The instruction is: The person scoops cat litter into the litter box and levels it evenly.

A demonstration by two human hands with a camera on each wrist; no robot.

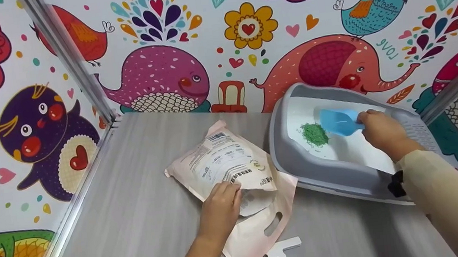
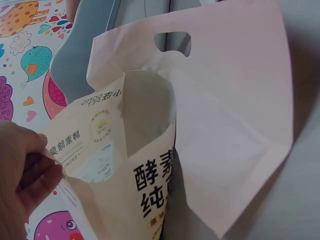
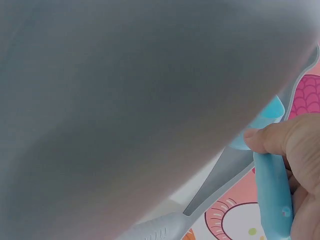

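My left hand (image 1: pixel 220 210) pinches the rim of a pale pink bag (image 1: pixel 219 157) lying on the table. The bag's mouth gapes in the left wrist view, with its handle flap (image 2: pixel 230 95) spread to one side. My right hand (image 1: pixel 382 133) grips the handle of a light blue scoop (image 1: pixel 336 122) over a grey litter box (image 1: pixel 328 182). A small heap of green granules (image 1: pixel 314 134) lies on the box's white floor, beside the scoop's front edge. In the right wrist view a large blurred grey shape covers most of the scene, but the thumb on the scoop handle (image 3: pixel 272 195) shows.
A white paw-shaped clip (image 1: pixel 282 251) lies on the grey table (image 1: pixel 126 207) by the bag's flap. Printed cartoon walls (image 1: pixel 211 41) stand behind and to the left, with metal posts (image 1: pixel 72 55) at the corners. The litter box sits close to the back wall.
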